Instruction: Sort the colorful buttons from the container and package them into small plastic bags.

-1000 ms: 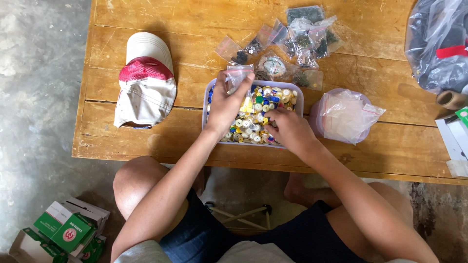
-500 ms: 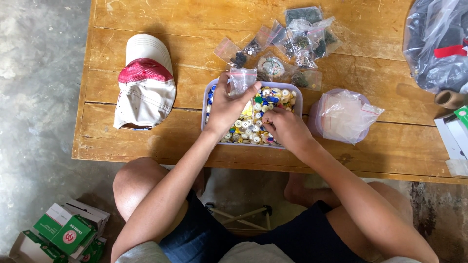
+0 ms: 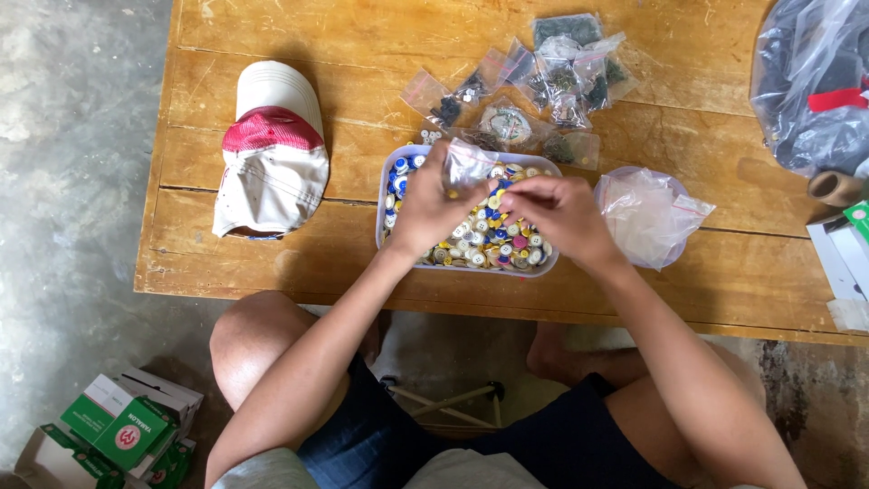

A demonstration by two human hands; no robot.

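Note:
A pale rectangular tray (image 3: 386, 237) full of several small coloured buttons sits on the wooden table (image 3: 688, 272) in front of me. My left hand (image 3: 433, 210) is over the tray and holds a small clear plastic bag (image 3: 471, 163) by its lower edge. My right hand (image 3: 559, 217) hovers over the buttons just right of the bag, fingertips pinched together near the bag's mouth; whether a button is between them is hidden.
A red and white cap (image 3: 270, 154) lies left of the tray. Several small filled clear bags (image 3: 543, 86) lie behind it. A crumpled clear bag (image 3: 654, 213) sits to the right. A large plastic bag (image 3: 815, 81) and boxes occupy the right edge. Green boxes (image 3: 127, 430) are on the floor.
My right hand has risen from the buttons and moved left toward the small bag. My left hand has stayed over the tray holding the bag.

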